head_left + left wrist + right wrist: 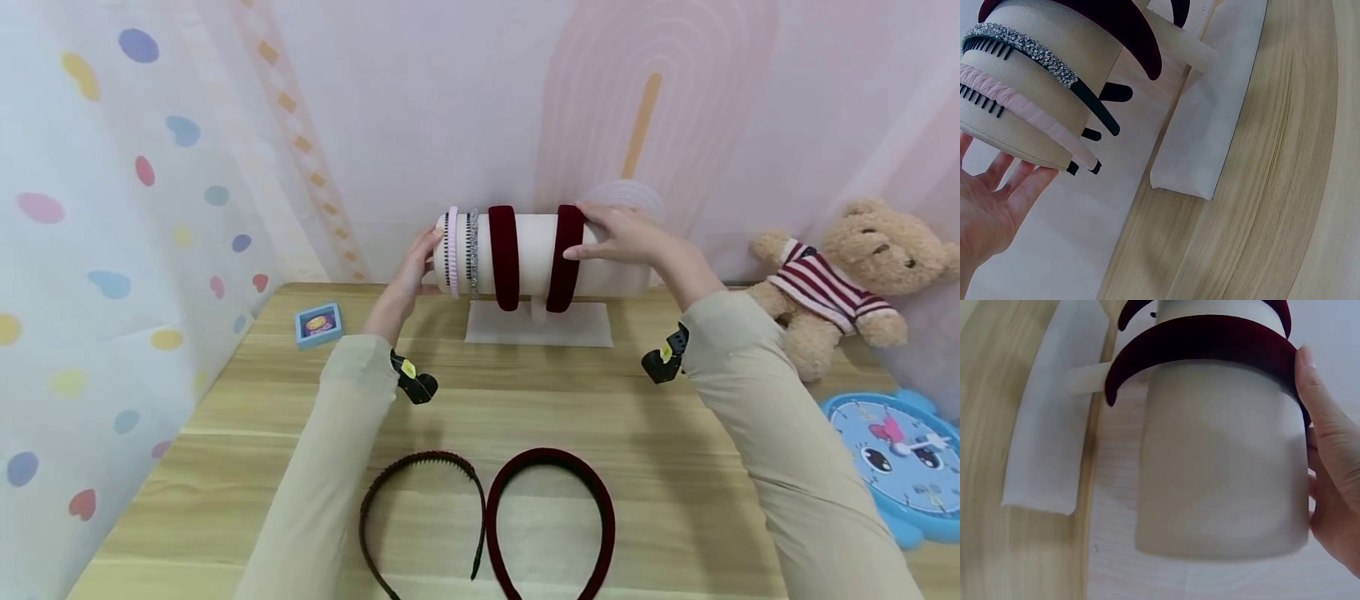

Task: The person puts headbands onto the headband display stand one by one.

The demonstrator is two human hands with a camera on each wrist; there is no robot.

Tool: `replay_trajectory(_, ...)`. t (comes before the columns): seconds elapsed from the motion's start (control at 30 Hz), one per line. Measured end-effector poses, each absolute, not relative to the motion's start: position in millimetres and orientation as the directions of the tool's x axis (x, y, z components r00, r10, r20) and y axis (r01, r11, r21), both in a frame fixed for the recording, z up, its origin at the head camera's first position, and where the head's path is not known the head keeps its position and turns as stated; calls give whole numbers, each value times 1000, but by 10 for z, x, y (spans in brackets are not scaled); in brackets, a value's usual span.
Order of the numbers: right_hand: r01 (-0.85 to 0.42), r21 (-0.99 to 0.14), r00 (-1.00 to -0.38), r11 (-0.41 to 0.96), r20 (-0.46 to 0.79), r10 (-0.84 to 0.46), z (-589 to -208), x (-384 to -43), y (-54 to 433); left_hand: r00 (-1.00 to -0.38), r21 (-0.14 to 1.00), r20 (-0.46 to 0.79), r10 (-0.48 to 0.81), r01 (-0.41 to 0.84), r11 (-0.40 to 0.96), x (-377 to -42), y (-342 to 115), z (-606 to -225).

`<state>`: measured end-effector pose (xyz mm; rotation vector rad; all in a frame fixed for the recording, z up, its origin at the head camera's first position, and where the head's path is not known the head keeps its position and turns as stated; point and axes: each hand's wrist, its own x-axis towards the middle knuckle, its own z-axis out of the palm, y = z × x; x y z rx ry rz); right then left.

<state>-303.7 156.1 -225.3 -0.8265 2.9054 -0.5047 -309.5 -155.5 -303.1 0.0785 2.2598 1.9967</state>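
A cream cylindrical headband stand (536,250) on a white base carries four headbands. From left to right they are a pink wrapped headband (453,262) with black comb teeth, a glittering silver headband (474,250), also toothed, a dark red velvet headband (505,260) and a second dark red velvet headband (566,260). A small light-blue square frame (318,338) holds a yellow smiling face on purple.

The second velvet headband lies between the hands, right beside the right one. The left hand (408,267) has its fingers spread and extended against the cylinder's left end, just beside the pink headband. The right hand (630,233) has its thumb and index finger on the second velvet headband; whether they pinch it I cannot tell. The hands are well apart.

Nearer on the wood-grain table (675,467), a dark brown toothed headband (429,456) and a third dark red velvet headband (551,456) lie side by side. To the right are a teddy bear (832,287) in a striped sweater and a blue cartoon clock (892,487). Pastel printed curtains (450,108) stand behind and left
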Motion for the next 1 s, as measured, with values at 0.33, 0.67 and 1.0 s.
replay_trajectory(0.33,-489,-391,-826,780,-82,-558,-2186,-3114,1471,-990,990,-56,130,-39,132,-3074,-1550,-3046)
replay_trajectory(0.67,-466,-419,-809,779,-156,-567,-2124,-3199,1459,-991,991,-46,123,-30,128,-3084,-1543,-3030)
replay_trajectory(1.0,-429,-425,-828,797,-167,-535,-2179,-3227,1402,-992,991,-45,118,-30,127,-3079,-1547,-3061)
